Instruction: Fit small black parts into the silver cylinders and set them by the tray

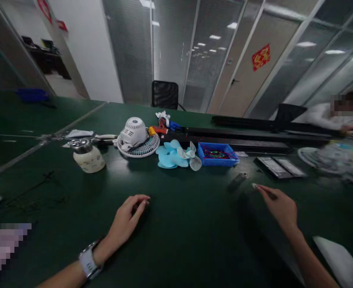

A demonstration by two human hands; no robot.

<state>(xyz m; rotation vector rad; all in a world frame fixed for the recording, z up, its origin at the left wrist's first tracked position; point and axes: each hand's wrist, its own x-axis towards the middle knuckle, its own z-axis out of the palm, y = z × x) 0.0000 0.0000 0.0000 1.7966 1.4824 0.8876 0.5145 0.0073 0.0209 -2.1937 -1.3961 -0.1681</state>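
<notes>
A person's right hand (281, 207) pinches a small white piece (255, 186) above the green table (182, 244), while the left hand (127, 219) is loosely curled.
The white piece sits at the right fingertips, well in from the table's far edge; its exact shape is too blurred to tell. The left thumb and forefinger leave only a narrow gap, and whether they hold anything cannot be told. Just beyond the right hand lies a small cylindrical part (243, 175). Farther toward the far edge, light blue fan blades (166, 157) stand between a white fan housing (134, 133) and a blue tray (220, 162) of wires (216, 154). A cream jar (90, 161) stands left of the housing.
</notes>
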